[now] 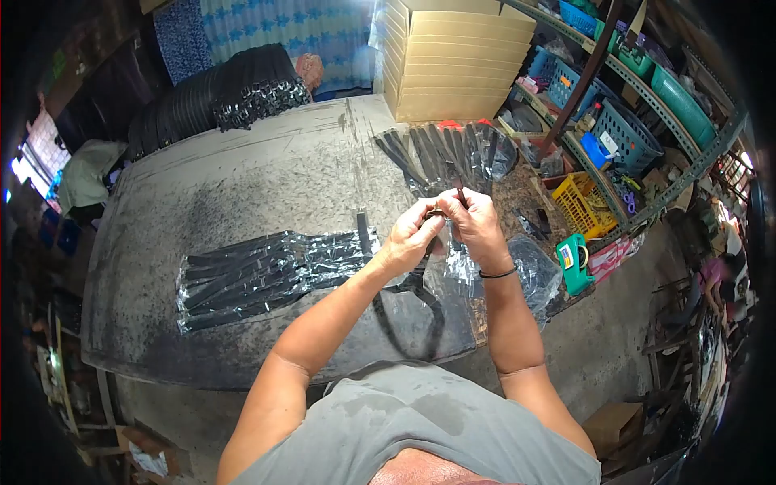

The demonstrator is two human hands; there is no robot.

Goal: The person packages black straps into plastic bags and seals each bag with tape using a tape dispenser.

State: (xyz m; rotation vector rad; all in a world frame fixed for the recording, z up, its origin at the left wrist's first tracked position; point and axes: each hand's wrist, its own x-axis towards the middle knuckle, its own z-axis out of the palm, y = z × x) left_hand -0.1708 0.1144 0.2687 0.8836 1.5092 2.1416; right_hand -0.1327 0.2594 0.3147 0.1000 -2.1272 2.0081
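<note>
Grey shirt (436,408) nearest, and beyond it my two hands work at a dark strap piece (461,194) over the right half of the table (323,162).
My left hand (408,238) and right hand (478,230) meet with narrow, pinching fingers, both closed on the piece; its finer details I cannot tell. Handling it close up is the step in hand, and I judge the next move calls for steady fingertips. Wrapped straps (267,275) lie toward the near left corner, a green tape dispenser (575,267) at the right edge.
</note>
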